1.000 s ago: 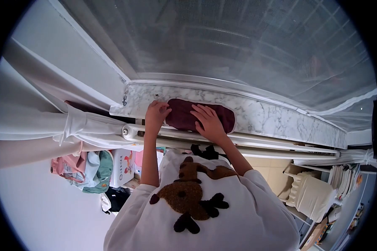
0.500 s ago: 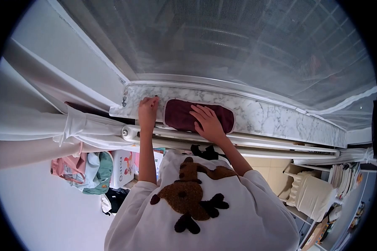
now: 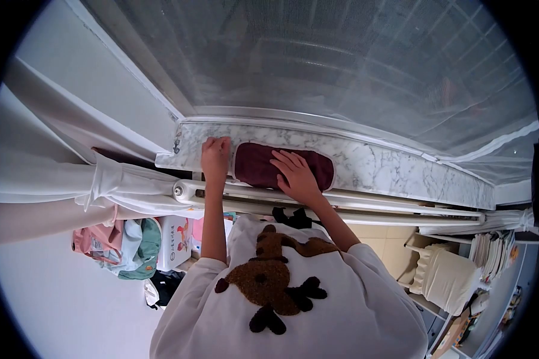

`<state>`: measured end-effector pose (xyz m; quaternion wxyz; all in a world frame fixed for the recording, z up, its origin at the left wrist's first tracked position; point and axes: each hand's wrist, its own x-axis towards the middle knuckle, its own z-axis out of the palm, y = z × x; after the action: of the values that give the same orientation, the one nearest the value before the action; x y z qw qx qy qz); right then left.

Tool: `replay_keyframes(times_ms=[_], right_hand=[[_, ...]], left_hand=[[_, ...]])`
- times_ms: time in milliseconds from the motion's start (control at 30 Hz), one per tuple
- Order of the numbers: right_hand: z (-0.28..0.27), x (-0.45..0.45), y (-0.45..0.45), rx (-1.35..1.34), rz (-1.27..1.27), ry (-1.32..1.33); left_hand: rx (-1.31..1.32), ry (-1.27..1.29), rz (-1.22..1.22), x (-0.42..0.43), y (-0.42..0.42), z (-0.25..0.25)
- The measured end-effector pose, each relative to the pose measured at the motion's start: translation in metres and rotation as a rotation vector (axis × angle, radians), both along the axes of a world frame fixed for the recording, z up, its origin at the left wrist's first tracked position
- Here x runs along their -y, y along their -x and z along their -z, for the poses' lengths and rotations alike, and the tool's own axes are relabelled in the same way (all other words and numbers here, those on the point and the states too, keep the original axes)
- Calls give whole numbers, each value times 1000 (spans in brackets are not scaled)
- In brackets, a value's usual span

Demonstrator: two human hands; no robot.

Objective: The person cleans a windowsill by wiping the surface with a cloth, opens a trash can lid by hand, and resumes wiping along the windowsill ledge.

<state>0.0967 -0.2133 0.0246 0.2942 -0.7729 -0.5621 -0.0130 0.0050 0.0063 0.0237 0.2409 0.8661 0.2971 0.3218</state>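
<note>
A dark maroon cloth piece (image 3: 257,164) with a pale edge lies flat on the marble sill (image 3: 389,170). My right hand (image 3: 297,176) rests on its right half, fingers spread. Just left of the cloth, my left hand (image 3: 215,157) is over the sill with its fingers curled together, apart from the cloth. Whatever the left fingers may hold is too small or hidden to make out.
White radiator pipes (image 3: 401,215) run along the sill's near edge. Behind the sill stands a screened window (image 3: 341,66). A tied white curtain (image 3: 111,182) hangs at left, above bags (image 3: 141,245). A cream-covered chair (image 3: 446,275) is at lower right.
My left hand has moved left, off the cloth's left edge, and its fingers have curled in. My right hand has stayed on the cloth, which lies nearly unchanged.
</note>
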Motion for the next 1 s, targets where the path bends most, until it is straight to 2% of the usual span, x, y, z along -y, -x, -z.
replay_keyframes(times_ms=[200,267,300,367,500,600,700,767,867,933,1000], right_hand=[[0,0,0,-7,0,32],[1,0,0,-10,3,37],[1,0,1,-11,2,23],[1,0,1,-11,-5,10],[1,-1,2,-40,12,-40],[5,0,3,-70,43,-63],[6,0,5,-74,82,-74],[2,0,6,-64,97,-70],[-11,1,1,-183,86,-121],[-20,2,-1,-377,208,-297],[-45,4,-7,-396,273,-345]], left_hand=[[-90,-18,117,-1,-6,8],[-122,-134,-77,0,-9,9],[-122,-133,-75,4,-11,6],[-37,-205,72,18,-18,2],[-70,-111,95,28,-28,5],[-75,-134,83,24,-26,8],[27,-180,33,17,-11,8],[-30,-189,-80,10,3,5],[56,-126,-136,-1,22,1],[32,-111,-169,-3,34,1],[46,-96,-150,-5,42,6]])
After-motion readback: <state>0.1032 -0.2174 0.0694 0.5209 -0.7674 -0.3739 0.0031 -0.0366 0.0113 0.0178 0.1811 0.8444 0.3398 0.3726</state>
